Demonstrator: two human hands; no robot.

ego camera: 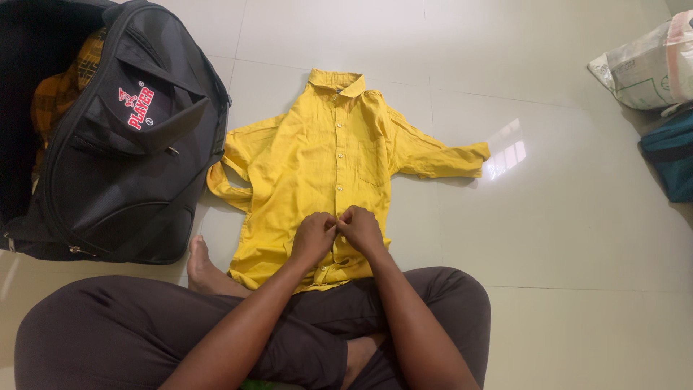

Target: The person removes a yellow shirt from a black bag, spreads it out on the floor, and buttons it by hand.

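A yellow shirt [325, 166] lies flat on the shiny floor [563, 238] in the middle of the frame, collar at the top, sleeves out to both sides. The bottom edge lies over the person's crossed legs at the bottom of the frame.

The left hand [312, 238] and the right hand [361, 230] meet at the button line, low on the shirt. The fingers of both hands are pinched narrow on the cloth there, around what looks like a button; the button itself is hidden.

A black bag [130, 144] stands open at the upper left of the frame, just beside the left sleeve. A white sack [642, 68] and a blue bag [671, 155] sit at the right edge.

What could go wrong: the small button could slip from the fingers. A hard tug could bunch the flat shirt or pull it crooked. The button could also go in the wrong hole, so the front sits uneven.
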